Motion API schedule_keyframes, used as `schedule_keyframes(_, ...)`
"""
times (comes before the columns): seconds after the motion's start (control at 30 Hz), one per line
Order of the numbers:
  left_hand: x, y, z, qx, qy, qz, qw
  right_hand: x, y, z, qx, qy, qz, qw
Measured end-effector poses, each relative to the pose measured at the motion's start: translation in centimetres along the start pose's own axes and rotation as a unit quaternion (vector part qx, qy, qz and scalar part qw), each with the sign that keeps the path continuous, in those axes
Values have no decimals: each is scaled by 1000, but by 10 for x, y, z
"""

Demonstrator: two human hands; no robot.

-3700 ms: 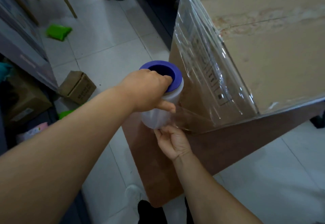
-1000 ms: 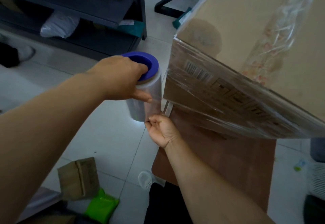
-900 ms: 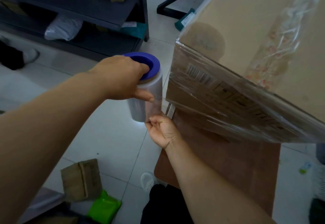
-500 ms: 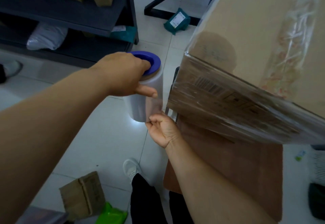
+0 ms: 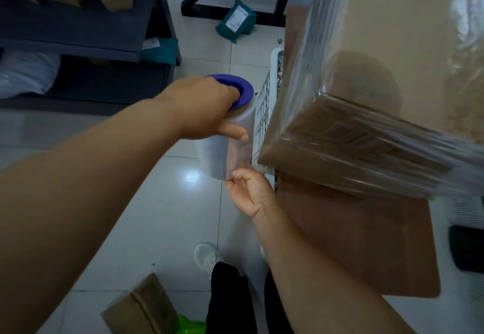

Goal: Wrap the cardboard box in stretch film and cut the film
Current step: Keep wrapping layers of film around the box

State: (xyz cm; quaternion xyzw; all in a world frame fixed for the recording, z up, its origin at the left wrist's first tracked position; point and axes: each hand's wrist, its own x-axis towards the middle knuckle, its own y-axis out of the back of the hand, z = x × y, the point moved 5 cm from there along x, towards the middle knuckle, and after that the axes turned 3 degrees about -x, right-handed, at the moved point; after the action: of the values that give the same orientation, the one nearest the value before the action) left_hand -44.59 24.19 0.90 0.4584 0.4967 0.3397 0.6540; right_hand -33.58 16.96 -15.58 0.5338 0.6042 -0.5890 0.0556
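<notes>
Gripping the roll (image 5: 226, 147) at its purple cap with the left hand (image 5: 201, 109) and cupping its base with the right hand (image 5: 250, 189), 2 sound holds beside the box (image 5: 366, 124), since film looks thin, clingy, tearable.

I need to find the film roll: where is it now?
In the head view, centre-left: the film roll is upright between the left hand above and right hand below, beside the cardboard box.

Looks like parcel packing or storage room: dark metal shelf (image 5: 86, 45) with cartons and bagged parcels, green mailer bag (image 5: 235, 23) with label on white tile floor (image 5: 157, 215), small carton (image 5: 141, 307) nearby.
</notes>
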Motion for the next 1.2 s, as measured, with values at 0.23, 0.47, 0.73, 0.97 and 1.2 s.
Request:
schedule_keyframes(0.23,11,6,-11,13,-24,25,999,16,-10,3,39,30,-13,999)
schedule_keyframes(0.47,15,0,-27,-3,-38,25,999,25,-15,8,73,46,38,996)
schedule_keyframes(0.73,21,-8,-52,-33,-33,30,998,40,-31,14,114,71,47,990)
schedule_keyframes(0.97,38,-1,-65,-20,-65,31,997,58,-44,17,129,82,57,987)
schedule_keyframes(1.2,69,0,-81,-18,-98,5,995,82,-58,8,166,104,76,978)
